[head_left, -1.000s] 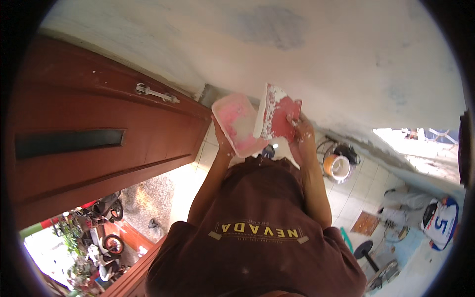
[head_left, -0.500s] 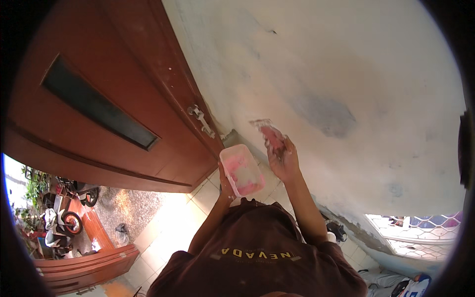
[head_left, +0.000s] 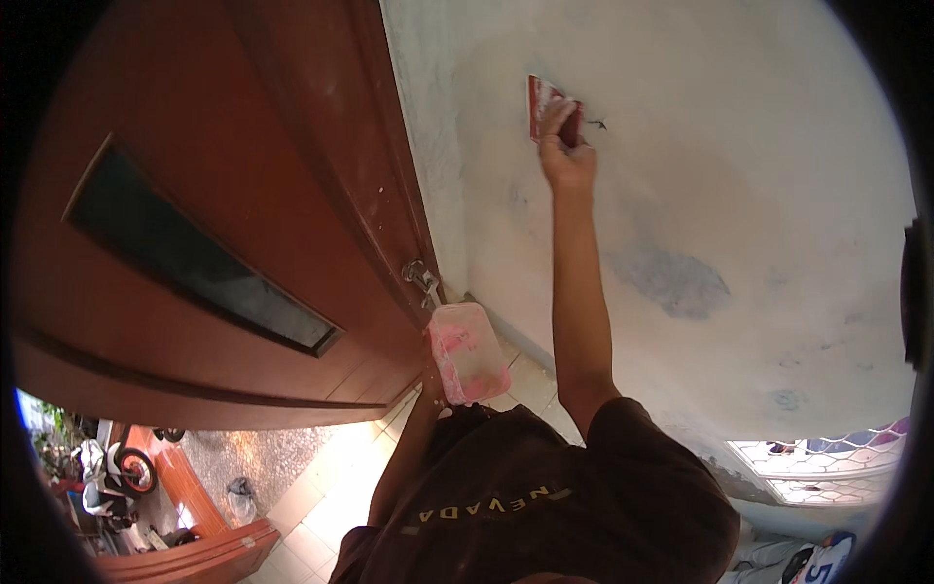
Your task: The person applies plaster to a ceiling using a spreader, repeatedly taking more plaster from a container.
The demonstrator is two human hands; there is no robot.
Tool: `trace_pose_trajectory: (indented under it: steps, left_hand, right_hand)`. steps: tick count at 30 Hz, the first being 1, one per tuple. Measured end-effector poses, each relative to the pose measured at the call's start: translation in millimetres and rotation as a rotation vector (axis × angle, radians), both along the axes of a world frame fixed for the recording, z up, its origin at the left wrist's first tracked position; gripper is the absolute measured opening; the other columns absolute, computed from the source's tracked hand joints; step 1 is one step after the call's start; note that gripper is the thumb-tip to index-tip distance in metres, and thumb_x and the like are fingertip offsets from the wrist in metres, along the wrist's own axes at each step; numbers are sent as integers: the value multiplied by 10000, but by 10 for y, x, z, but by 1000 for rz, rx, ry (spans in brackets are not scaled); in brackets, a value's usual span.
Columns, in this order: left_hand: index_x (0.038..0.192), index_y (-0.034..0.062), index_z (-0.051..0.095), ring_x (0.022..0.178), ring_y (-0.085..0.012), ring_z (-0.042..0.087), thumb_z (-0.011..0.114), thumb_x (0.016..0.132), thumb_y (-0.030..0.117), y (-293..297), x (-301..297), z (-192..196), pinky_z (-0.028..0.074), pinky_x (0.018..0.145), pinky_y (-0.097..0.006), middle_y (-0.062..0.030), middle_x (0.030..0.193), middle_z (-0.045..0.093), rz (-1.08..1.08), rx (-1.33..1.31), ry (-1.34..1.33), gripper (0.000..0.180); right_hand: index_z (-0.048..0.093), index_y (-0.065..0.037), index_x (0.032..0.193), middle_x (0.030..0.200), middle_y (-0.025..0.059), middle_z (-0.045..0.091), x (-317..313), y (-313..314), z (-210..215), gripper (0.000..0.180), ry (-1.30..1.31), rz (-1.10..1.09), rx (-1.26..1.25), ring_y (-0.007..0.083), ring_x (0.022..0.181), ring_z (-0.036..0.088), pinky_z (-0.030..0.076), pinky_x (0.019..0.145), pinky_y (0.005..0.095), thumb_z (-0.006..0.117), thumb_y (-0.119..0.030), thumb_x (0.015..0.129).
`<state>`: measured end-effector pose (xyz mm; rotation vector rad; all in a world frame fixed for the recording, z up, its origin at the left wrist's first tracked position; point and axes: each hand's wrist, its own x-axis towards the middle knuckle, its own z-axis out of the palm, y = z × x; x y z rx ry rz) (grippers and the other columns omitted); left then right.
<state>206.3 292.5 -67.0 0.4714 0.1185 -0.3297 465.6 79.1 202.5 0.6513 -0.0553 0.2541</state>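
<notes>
Gripping the scraper (head_left: 571, 127), right fingers (head_left: 555, 115) have risen up the wall (head_left: 778, 224); left fingers (head_left: 428, 341) clasp the tub (head_left: 484, 362).

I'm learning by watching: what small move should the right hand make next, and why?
Probably draw the red scraper rightward over the dark mark: the right hand holds it at the wall, and that mark shows just right of it.

The right hand (head_left: 566, 164) holds a red scraper (head_left: 572, 130) up at the pale, patchy wall (head_left: 700, 165); the left hand (head_left: 433, 378) holds a pink-smeared tub (head_left: 475, 358). A brown door (head_left: 292, 185) stands to the left.
</notes>
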Motion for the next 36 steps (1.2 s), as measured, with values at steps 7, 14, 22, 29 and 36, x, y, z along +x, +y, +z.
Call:
trace_pose_trajectory:
  steps: [7,14,22,29,36]
  left_hand:
    - [1441,120,517,1199,-281,612,420,1015,666,91,510,-103,520,1026,-482,-94,1327,616,-255,-18,81,699]
    - [1306,96,577,1039,-204,637,460,1049,545,62,758,199,555,890,-387,-60,1156,648,-474,-113,-18,530]
    - [1284,98,587,1026,-215,637,461,1046,561,106,837,126,559,885,-390,-65,1146,651,-468,-26,66,535]
    - [1418,102,520,1145,-248,628,408,1039,640,190,916,-76,538,995,-427,-95,1271,632,-530,-3,27,668]
    - [1419,93,513,1160,-261,619,413,1035,626,212,958,-348,529,1004,-450,-95,1290,620,-513,-13,81,665]
  right_hand:
    - [581,104,1304,1300,258,579,-1024,-372,46,335,-262,-319,63,345,1136,628,612,991,417,415,-35,1048]
    - [561,169,1243,1153,231,605,-803,545,-193,308,-159,-284,-402,287,1102,634,614,974,296,533,19,975]
    - [574,136,1245,1171,248,622,-131,555,45,298,-78,-197,-40,344,1060,647,616,928,419,433,-16,1029]
    - [621,101,1180,1178,246,621,-1094,23,56,305,-142,-412,39,347,1093,628,613,934,427,380,0,1023]
    - [534,186,1270,1138,242,608,-485,824,-66,309,-161,-233,-237,306,1058,637,614,932,342,487,51,996]
